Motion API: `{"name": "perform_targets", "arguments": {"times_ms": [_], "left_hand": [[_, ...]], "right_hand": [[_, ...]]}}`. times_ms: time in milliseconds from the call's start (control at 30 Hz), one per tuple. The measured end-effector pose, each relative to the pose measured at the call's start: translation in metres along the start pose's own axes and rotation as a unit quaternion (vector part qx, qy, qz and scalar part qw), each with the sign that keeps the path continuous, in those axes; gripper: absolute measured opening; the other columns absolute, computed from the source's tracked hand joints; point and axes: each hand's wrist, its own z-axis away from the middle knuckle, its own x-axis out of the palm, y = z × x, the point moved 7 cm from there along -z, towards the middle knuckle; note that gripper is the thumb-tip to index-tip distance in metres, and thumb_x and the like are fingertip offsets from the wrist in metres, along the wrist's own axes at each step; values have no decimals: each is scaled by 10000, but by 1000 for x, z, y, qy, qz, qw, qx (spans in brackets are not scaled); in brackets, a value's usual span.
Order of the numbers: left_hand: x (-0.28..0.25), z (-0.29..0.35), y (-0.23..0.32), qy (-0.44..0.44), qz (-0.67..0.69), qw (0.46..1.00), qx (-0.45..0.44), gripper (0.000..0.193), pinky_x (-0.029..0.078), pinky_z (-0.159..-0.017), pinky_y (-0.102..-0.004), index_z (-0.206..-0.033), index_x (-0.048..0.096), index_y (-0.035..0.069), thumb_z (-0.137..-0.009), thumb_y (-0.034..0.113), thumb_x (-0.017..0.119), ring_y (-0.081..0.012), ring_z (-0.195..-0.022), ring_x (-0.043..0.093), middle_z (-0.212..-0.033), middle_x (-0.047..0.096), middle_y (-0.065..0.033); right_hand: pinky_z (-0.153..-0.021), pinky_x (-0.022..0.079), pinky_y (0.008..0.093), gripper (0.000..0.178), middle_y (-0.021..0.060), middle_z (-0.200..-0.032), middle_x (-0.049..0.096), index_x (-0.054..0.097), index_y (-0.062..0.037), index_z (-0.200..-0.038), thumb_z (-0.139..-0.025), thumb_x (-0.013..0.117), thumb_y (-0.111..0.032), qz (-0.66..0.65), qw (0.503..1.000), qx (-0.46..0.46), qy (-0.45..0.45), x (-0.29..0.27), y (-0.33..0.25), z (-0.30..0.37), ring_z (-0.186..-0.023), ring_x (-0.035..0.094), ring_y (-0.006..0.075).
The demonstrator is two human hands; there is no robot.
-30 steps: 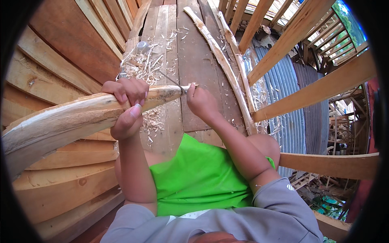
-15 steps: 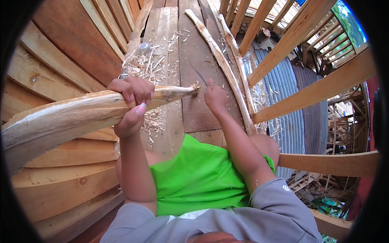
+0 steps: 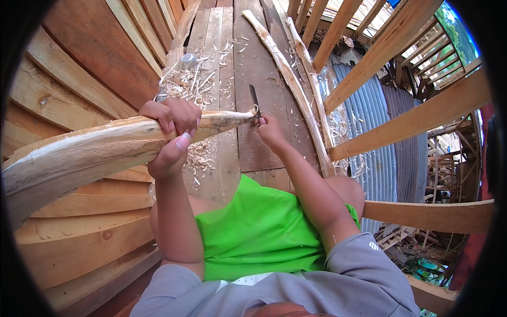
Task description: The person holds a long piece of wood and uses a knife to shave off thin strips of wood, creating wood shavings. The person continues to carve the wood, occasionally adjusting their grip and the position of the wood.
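A thick, pale wooden pole (image 3: 90,145) runs in from the left edge and tapers to a narrow tip in front of me. My left hand (image 3: 173,129) is wrapped around it just behind the tapered part. In my right hand (image 3: 271,129) is a knife (image 3: 254,96), its dark blade pointing away from me. The blade stands right at the pole's tip, where a small curl of wood shaving (image 3: 255,110) hangs. My right fingers are closed on the handle and hide most of it.
Wood shavings (image 3: 190,84) litter the plank floor (image 3: 259,153), with a clear cup (image 3: 187,62) among them. Two stripped poles (image 3: 285,68) lie to the right. A board wall (image 3: 79,79) rises at left; wooden railing slats (image 3: 412,119) stand at right, above corrugated metal sheeting (image 3: 377,142).
My right hand has moved left, bringing the knife from beyond the tip against the pole's end. My left hand and the pole have stayed in place.
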Motion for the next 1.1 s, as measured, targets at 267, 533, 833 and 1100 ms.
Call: {"name": "perform_targets", "arguments": {"times_ms": [267, 533, 833, 1100], "left_hand": [[3, -2, -1, 0, 5, 1000, 0, 272, 364, -722, -342, -876, 372, 138, -682, 47, 539, -148, -676, 408, -729, 400, -24], [5, -3, -1, -5, 1, 1000, 2, 270, 367, -718, -340, -875, 374, 138, -684, 49, 542, -149, -675, 415, -726, 402, -24], [1, -2, 0, 7, 11, 1000, 14, 273, 379, -685, -337, -874, 391, 107, -699, 53, 594, -157, -644, 411, -710, 422, -44], [6, -4, 0, 1, -2, 1000, 4, 262, 369, -711, -343, -866, 375, 138, -690, 49, 547, -150, -669, 411, -715, 400, -23]], "right_hand": [[-824, 487, 455, 438, 247, -964, 679, 657, 13, -1037, -982, 499, -392, 110, 994, -8, -5, -5, -15, 6, -938, 655, 398], [-674, 496, 448, 587, 202, -763, 665, 651, 14, -900, -962, 476, -543, 60, 995, 74, -34, -9, -8, -1, -729, 665, 358], [-402, 186, 307, 547, -39, -543, 293, 360, -177, -673, -967, 384, -638, -295, 893, 252, -228, 8, -18, 19, -402, 208, 111], [-432, 230, 288, 528, -57, -552, 249, 325, -172, -730, -979, 344, -637, -526, 785, 291, 151, -51, 11, 3, -434, 231, 98]]}}
